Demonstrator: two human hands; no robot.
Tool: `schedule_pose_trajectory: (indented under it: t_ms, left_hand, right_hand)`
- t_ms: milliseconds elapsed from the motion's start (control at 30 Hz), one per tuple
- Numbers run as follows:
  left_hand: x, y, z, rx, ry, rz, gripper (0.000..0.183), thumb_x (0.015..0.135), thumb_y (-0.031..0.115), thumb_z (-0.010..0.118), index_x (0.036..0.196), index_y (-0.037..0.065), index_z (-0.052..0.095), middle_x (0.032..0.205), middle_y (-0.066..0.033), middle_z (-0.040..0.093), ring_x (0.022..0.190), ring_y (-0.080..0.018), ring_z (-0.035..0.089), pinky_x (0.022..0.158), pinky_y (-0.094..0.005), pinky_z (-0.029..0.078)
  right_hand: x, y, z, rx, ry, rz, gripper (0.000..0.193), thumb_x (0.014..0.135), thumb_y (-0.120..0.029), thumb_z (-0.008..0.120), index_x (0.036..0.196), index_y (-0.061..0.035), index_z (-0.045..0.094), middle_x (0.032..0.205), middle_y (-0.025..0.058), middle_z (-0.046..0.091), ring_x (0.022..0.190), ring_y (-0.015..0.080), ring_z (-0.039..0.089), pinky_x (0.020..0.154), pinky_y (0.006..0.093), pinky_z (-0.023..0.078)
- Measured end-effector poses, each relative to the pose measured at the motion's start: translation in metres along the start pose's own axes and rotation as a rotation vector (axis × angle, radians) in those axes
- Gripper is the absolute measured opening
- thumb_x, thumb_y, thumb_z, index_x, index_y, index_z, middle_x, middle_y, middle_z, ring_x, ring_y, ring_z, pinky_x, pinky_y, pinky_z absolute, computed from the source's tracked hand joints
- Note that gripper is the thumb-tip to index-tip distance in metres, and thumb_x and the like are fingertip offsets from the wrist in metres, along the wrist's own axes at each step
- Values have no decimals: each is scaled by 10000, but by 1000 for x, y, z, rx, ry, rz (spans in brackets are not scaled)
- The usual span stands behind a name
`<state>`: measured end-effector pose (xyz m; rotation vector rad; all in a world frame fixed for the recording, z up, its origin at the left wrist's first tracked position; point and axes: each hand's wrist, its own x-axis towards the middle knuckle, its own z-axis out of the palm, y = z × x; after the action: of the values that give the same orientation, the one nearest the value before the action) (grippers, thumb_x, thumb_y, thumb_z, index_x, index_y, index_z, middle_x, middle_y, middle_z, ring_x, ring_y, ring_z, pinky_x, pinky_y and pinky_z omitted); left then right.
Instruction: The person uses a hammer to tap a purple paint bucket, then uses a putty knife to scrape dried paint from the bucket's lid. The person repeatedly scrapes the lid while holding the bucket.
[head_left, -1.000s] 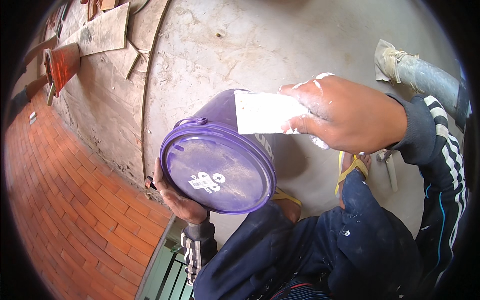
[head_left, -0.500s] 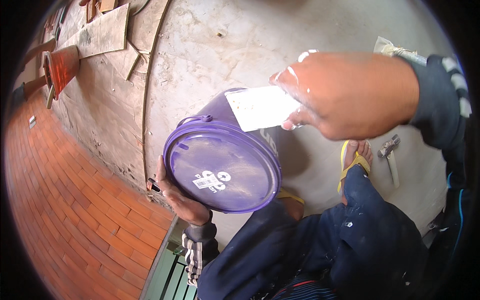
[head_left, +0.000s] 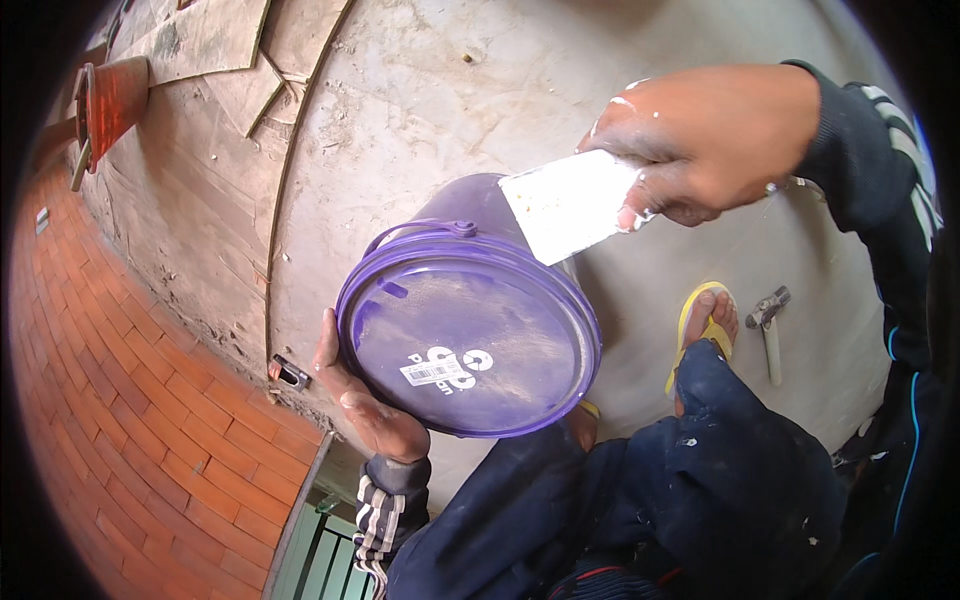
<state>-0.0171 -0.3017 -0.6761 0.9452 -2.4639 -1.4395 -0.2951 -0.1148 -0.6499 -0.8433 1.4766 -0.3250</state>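
My left hand (head_left: pixel 365 405) grips a purple plastic bucket (head_left: pixel 465 340) from below its left side. The bucket's purple lid faces me and carries a white label; its handle loops along the upper rim. My right hand (head_left: pixel 705 140), spotted with white paste, is shut on a putty knife (head_left: pixel 570 205). The knife's flat metal blade, smeared white, lies against the bucket's upper right side. Its handle is hidden inside my fist.
Below me are my dark blue trousers (head_left: pixel 680 500) and a foot in a yellow sandal (head_left: pixel 700 330) on grey concrete. A small metal tool (head_left: pixel 768 320) lies beside the foot. A red brick floor (head_left: pixel 130 400) spreads at left, with boards (head_left: pixel 215 40) at the top.
The bucket has come lower and closer, its lid turned more toward me. My right hand has shifted right and up, with the blade still against the bucket's upper side.
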Motion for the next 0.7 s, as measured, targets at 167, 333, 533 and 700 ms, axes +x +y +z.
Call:
schedule_pose_trajectory:
  t_ms: [167,333,533,700]
  left_hand:
    - [0,-3,-6,55,23,24,833,912,636,179,1366,-54,286,1296,-163,377,1196,-234,408,1031,-373,308]
    - [4,-1,5,0,20,11,827,915,630,191,1357,-61,295,1300,-170,380,1201,-233,405,1034,-365,303]
    - [1,1,5,-17,51,9,802,925,608,205,1356,-62,295,1312,-180,394,1210,-233,405,1035,-360,303]
    - [2,0,4,-4,64,27,771,939,579,210,1358,-64,294,1307,-184,407,1202,-235,418,1030,-361,310]
  right_hand:
    - [20,28,10,341,-82,-64,137,815,-97,586,855,31,559,529,36,502,422,104,441,424,261,362]
    - [25,51,24,671,-133,-69,144,808,-90,588,878,31,553,538,31,485,442,76,430,410,234,329]
    - [46,66,40,854,-262,-165,135,813,-106,566,836,22,530,542,32,491,443,76,415,409,233,299]
    - [53,73,48,896,-300,-245,151,821,-135,560,814,13,531,542,34,493,444,76,418,413,234,300]
